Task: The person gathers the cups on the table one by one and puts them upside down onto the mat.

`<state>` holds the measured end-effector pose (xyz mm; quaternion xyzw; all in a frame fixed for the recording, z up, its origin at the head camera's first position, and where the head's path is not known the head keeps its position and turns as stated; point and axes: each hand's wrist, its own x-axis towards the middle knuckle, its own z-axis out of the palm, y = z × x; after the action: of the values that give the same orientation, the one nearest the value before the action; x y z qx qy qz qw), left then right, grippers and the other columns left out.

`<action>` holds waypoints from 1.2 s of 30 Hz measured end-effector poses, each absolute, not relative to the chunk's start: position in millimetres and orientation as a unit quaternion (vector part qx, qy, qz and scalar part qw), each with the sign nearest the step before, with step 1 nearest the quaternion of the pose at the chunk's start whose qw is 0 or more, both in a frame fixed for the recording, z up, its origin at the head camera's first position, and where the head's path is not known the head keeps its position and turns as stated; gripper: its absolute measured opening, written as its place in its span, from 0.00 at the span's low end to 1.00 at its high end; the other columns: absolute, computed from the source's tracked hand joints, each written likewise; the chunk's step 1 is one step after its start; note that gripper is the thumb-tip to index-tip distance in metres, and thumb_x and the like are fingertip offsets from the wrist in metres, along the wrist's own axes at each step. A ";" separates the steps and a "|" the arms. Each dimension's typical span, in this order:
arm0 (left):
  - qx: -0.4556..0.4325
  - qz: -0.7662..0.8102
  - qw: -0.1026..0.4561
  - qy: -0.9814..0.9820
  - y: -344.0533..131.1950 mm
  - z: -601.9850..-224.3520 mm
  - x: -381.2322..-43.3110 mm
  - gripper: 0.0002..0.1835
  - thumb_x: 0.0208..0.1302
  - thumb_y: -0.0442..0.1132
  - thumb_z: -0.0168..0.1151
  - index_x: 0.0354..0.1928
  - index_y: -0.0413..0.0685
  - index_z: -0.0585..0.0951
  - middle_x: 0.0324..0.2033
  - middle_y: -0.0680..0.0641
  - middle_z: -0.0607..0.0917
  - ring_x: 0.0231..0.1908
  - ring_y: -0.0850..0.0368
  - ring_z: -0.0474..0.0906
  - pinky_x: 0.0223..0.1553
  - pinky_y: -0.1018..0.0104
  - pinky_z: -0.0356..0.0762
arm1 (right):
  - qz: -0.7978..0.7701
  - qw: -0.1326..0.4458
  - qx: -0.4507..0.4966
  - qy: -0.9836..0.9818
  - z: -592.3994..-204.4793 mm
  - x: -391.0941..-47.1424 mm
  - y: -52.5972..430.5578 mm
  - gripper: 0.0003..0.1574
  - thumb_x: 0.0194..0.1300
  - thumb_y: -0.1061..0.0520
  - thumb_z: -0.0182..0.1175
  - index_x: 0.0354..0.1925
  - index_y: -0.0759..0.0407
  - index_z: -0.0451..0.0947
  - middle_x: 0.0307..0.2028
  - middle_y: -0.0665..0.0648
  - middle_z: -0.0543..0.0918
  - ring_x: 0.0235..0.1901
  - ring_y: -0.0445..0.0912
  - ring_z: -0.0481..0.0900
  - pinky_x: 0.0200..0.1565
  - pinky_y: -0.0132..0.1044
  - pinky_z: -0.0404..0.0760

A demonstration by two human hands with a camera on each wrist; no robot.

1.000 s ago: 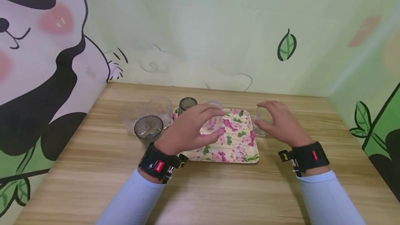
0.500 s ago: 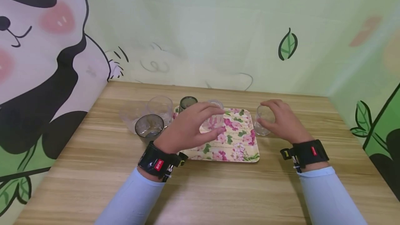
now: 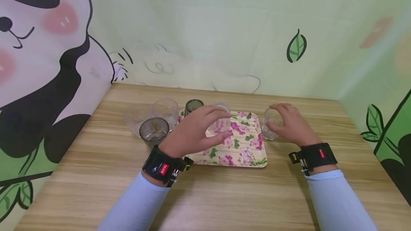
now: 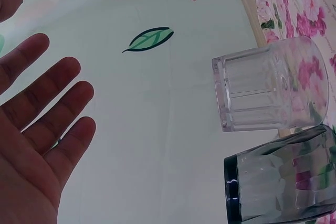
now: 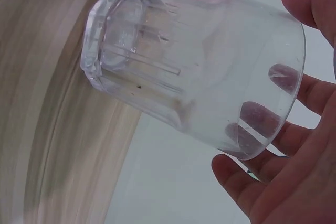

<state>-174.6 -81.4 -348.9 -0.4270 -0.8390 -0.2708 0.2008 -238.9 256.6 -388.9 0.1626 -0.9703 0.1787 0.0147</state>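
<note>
My right hand (image 3: 290, 126) holds a clear drinking glass (image 3: 272, 124) near its rim, just right of the flowered tray (image 3: 245, 152). The right wrist view shows this clear glass (image 5: 184, 66) with its thick base toward the wood tabletop; several fingers show through its wall. Over the tray, my left hand (image 3: 194, 131) hovers with its fingers spread and holds nothing. Another clear glass (image 4: 270, 87) stands upside down on the tray, apart from the left hand (image 4: 42, 108) in the left wrist view. Beside it is an upside-down smoky grey glass (image 4: 281, 177).
Left of the tray, an upright smoky glass (image 3: 154, 131) stands close to a clear glass (image 3: 165, 108) and a further faint clear vessel (image 3: 131, 117). The painted wall (image 3: 205, 52) borders the wooden table (image 3: 224, 199) at the back.
My right hand has shifted slightly right at the clear glass, whose upper part moved a little right as well. The left hand stays in place over the tray.
</note>
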 end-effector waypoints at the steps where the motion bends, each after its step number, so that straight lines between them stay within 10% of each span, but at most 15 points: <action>1: -0.427 -0.271 0.201 -0.839 -81.6 -348.9 -174.6 0.24 0.66 0.50 0.65 0.59 0.46 0.79 0.56 0.45 0.85 0.60 0.53 0.78 0.64 0.53 0.80 | 0.180 0.011 0.161 -0.970 -389.0 -239.1 256.6 0.43 0.68 0.42 0.62 0.72 0.60 0.63 0.72 0.75 0.64 0.70 0.71 0.60 0.67 0.76 0.67; 36: -0.415 -0.273 0.171 -0.851 -84.6 -350.3 -174.4 0.24 0.66 0.47 0.66 0.61 0.47 0.79 0.58 0.46 0.84 0.62 0.53 0.76 0.64 0.52 0.80 | 0.170 -0.027 0.145 -0.974 -384.1 -242.4 256.9 0.58 0.57 0.39 0.71 0.74 0.63 0.58 0.67 0.80 0.64 0.64 0.72 0.67 0.63 0.75 0.73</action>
<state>-174.4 -84.6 -350.3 -0.4151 -0.8508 -0.2734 0.1706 -242.4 256.9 -384.1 0.1451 -0.9743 0.1703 -0.0265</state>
